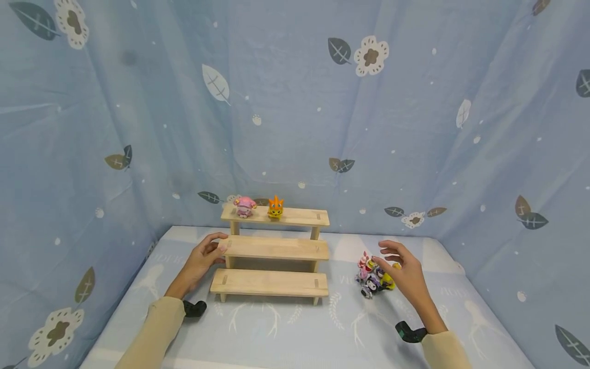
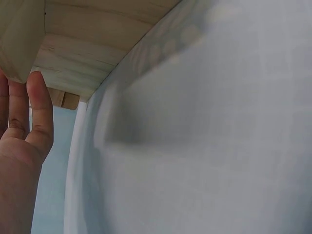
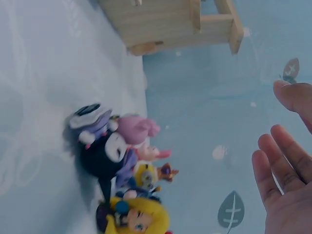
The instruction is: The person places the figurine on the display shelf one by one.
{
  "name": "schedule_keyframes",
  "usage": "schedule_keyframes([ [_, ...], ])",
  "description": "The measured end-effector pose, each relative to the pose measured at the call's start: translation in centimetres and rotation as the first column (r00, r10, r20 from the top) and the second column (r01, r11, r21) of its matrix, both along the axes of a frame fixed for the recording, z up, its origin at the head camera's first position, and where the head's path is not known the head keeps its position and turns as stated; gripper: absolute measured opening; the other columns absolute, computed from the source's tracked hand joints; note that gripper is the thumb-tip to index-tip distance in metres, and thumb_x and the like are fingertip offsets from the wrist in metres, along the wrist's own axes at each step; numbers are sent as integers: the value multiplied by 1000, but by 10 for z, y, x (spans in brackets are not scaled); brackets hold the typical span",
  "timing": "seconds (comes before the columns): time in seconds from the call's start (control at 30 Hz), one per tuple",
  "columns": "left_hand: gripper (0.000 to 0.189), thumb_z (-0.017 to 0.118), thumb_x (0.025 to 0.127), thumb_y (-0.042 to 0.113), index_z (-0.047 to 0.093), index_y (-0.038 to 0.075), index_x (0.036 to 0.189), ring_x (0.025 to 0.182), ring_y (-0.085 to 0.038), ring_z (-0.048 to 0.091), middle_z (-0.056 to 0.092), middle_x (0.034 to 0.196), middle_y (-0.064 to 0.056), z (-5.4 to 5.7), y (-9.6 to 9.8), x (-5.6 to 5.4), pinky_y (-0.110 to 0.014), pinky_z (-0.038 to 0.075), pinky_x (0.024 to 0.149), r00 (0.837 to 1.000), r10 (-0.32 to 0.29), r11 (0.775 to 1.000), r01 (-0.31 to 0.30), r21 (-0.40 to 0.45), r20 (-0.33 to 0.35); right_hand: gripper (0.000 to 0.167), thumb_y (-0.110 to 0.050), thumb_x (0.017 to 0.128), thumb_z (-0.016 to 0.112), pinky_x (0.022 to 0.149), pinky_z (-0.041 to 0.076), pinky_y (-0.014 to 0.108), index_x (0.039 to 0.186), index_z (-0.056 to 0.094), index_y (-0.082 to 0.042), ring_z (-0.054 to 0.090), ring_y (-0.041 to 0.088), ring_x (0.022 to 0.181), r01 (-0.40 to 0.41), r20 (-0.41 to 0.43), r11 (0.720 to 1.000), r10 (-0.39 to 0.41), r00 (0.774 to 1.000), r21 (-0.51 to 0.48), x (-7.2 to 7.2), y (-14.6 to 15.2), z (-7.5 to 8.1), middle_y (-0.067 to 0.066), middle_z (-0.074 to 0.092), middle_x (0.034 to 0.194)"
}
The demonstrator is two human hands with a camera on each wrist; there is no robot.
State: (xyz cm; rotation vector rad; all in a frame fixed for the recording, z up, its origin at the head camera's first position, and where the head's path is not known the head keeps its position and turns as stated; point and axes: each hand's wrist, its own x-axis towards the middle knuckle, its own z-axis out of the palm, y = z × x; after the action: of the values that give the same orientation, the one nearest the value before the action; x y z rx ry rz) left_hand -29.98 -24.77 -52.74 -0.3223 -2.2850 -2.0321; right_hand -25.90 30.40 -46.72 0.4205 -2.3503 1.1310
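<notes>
My left hand point(image 1: 200, 261) grips the left end of the middle step of a three-tier wooden display stand point(image 1: 272, 248). In the left wrist view its fingers point(image 2: 41, 112) reach up to the plank's edge, partly hidden by the wood. My right hand point(image 1: 405, 271) hovers by a cluster of small toy figurines, fingers apart and holding nothing. Among them are a black-hooded figurine point(image 3: 105, 153), a yellow-haired figurine point(image 3: 158, 214) and a pink figurine point(image 3: 136, 127). On the top step stand a pink figurine point(image 1: 245, 206) and an orange-and-yellow figurine point(image 1: 275, 207).
A pale patterned cloth point(image 1: 313, 333) covers the table. Blue cloth walls point(image 1: 295, 102) with leaf and flower prints rise behind and at both sides. Dark wrist devices point(image 1: 410, 332) sit on both wrists.
</notes>
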Motion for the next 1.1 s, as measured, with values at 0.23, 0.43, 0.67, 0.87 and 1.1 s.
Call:
schedule_keyframes([
  [0.23,53,65,104,32,47,14,150,106,-22,62,58,121,-17,1,0,1,-62,50,97,1000,-10,1000,10,16,4,43,-18,92,81,90,52,23,132,65,-14,62,22,107,83,13,997,-83,996,1,10,22,-19,1,66,127],
  [0.43,52,66,103,35,48,16,148,104,-24,63,58,119,-17,-2,0,0,-54,55,92,1000,-1,1000,1,11,-2,42,-18,92,81,89,54,29,131,66,-11,60,27,108,186,44,982,-186,981,13,15,37,-38,6,67,126],
  [0.67,52,67,102,35,49,16,147,104,-26,63,58,120,-17,0,1,2,-55,55,92,1000,-7,1000,7,20,-7,48,-25,95,78,96,52,55,137,61,-10,59,33,117,248,147,968,-252,957,43,16,47,-51,12,61,136],
  [0.87,52,67,102,36,49,16,147,104,-26,62,57,121,-18,-1,0,0,-53,56,92,1000,1,1000,-1,17,2,52,-25,93,80,94,56,45,140,60,-11,59,36,120,232,210,971,-238,948,55,11,51,-59,14,60,140],
  [1.1,53,67,102,35,48,15,148,105,-26,63,57,124,-19,-3,-1,-2,-55,55,93,1000,-4,1000,4,19,7,49,-19,93,80,81,50,10,138,63,-9,64,34,113,195,252,980,-199,947,42,5,52,-67,14,64,135],
])
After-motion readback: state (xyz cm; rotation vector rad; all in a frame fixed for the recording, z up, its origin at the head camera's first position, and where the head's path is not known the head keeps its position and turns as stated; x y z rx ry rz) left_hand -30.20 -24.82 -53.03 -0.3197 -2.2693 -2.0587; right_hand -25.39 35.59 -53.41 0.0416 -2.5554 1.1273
